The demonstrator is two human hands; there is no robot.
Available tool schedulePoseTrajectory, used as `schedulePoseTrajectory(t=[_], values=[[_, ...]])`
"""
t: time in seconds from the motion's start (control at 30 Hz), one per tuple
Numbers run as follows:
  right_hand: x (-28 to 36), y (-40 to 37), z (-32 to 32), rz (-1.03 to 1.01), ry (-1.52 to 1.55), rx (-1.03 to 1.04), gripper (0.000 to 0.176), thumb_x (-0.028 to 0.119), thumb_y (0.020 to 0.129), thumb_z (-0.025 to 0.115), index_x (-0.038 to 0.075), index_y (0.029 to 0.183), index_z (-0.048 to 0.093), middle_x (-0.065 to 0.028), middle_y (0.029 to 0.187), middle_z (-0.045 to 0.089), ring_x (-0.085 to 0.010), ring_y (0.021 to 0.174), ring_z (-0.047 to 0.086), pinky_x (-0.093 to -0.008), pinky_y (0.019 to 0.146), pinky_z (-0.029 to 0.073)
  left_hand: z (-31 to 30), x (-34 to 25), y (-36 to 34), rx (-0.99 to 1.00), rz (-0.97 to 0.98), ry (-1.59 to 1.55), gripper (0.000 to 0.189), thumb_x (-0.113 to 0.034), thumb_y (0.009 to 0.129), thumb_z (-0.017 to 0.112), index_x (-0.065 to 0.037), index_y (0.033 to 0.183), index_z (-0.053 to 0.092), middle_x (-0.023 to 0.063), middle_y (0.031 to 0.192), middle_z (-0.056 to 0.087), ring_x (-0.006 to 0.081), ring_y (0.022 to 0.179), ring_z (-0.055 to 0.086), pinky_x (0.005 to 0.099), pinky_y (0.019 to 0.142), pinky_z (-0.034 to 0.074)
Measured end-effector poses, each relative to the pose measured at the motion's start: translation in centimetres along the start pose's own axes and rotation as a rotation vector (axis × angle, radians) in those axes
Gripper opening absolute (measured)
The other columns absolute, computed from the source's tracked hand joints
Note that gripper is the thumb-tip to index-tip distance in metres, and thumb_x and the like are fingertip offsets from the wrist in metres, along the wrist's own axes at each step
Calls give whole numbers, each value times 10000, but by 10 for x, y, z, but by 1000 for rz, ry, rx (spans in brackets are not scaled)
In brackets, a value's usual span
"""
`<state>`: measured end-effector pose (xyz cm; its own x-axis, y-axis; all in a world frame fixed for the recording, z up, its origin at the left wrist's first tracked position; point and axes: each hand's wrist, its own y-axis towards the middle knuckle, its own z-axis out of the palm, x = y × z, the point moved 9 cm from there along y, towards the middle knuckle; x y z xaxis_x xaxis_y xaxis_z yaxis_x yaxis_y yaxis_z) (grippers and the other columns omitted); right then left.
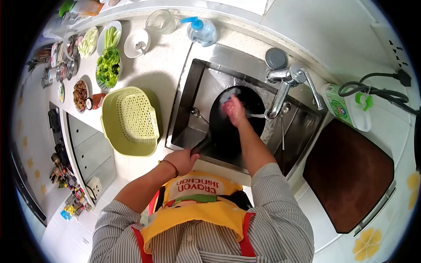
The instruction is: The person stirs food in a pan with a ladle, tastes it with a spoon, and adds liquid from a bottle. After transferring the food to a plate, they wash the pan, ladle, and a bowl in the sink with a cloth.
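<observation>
A black pan (228, 140) sits tilted inside the steel sink (184, 127). Its dark handle (201, 145) is wrapped by my left hand (180, 161), near the sink's front edge. My right hand (235, 111) reaches into the pan, with its fingers curled and partly blurred against the inner surface. Whitish foam or a pale wad shows at the fingertips; I cannot make out which. Close to my right hand, the chrome faucet (280, 98) hangs over the pan's right side, and a thin stream of water shows beneath its spout.
A green colander basket (131, 118) stands left of the sink. Behind it are leafy greens (108, 66), a white bowl (137, 43) and a soap pump bottle (202, 32). A long spoon (283, 127) lies at the sink's right; a brown board (348, 175) lies beyond.
</observation>
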<state>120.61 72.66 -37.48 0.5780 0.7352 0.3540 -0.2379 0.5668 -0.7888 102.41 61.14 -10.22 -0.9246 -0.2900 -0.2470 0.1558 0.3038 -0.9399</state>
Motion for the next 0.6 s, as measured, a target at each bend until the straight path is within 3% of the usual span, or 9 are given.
schedulePoseTrajectory(t=[0.1, 0.23, 0.3, 0.37, 0.4, 0.43, 0.5, 0.57, 0.6], values=[[-63, -49, 12, 441, -227, 224, 282, 393, 978, 645, 124, 895, 629, -65, 778, 662, -200, 688, 639, -342, 654, 521, 1, 4, -1, -17, -52, -4, 527, -460, 1051, 441, 25, 1148, 624, 267, 1020, 711, 446, 980, 676, 497, 884, 523], [-71, -108, -41, 635, -901, 372, 216, 330, 922, 702, 115, 935, 684, -51, 730, 653, -148, 654, 636, -312, 539, 508, 25, 27, 18, -28, -13, -21, 517, -466, 1050, 450, 2, 1184, 626, 262, 992, 711, 429, 939, 686, 487, 851, 533], [-32, -124, -64, 694, -1402, 316, 205, 293, 905, 697, 97, 961, 711, -70, 721, 679, -191, 692, 676, -362, 589, 549, 21, 20, 15, -41, 31, -18, 518, -475, 1053, 451, -6, 1191, 624, 244, 954, 716, 400, 876, 710, 472, 804, 550], [-4, -75, -86, 134, -2101, 463, 355, 342, 829, 747, 38, 1011, 720, -191, 917, 708, -325, 906, 708, -424, 837, 577, 14, 12, 0, 233, -141, -235, 525, -494, 1063, 438, -16, 1184, 619, 171, 834, 699, 300, 705, 718, 417, 674, 562], [10, -42, -102, -259, -2040, 206, 344, 310, 802, 762, 42, 1010, 705, -204, 930, 703, -349, 940, 699, -437, 858, 564, 15, 13, 1, 233, -134, -232, 539, -506, 1071, 418, -11, 1162, 612, 108, 742, 655, 221, 600, 687, 369, 587, 545], [29, -25, -110, -633, -1919, -48, 341, 279, 774, 777, 47, 1009, 690, -217, 943, 698, -372, 974, 689, -450, 878, 551, 12, 11, 0, 230, -136, -230, 539, -506, 1071, 418, -11, 1162, 612, 108, 742, 655, 221, 600, 687, 369, 587, 545], [61, -10, -100, -884, -1418, -430, 323, 221, 760, 795, 50, 989, 643, -185, 917, 683, -323, 902, 691, -433, 811, 548, 9, 6, -3, 263, -152, -152, 537, -495, 1071, 414, -7, 1150, 624, 145, 786, 685, 261, 637, 702, 392, 630, 551], [79, -23, -35, -650, -1074, -475, 285, 155, 763, 782, 55, 962, 604, -111, 872, 666, -248, 826, 656, -394, 734, 528, 9, 6, 1, 235, -126, -105, 540, -490, 1069, 419, 1, 1142, 632, 166, 812, 695, 277, 648, 704, 398, 655, 554], [49, -5, -23, -505, -754, -287, 268, 146, 771, 772, 59, 971, 617, -73, 878, 661, -213, 809, 631, -370, 713, 516, 8, 5, 2, 211, -94, -50, 542, -484, 1067, 423, 9, 1133, 639, 186, 838, 705, 293, 659, 707, 405, 680, 557]])
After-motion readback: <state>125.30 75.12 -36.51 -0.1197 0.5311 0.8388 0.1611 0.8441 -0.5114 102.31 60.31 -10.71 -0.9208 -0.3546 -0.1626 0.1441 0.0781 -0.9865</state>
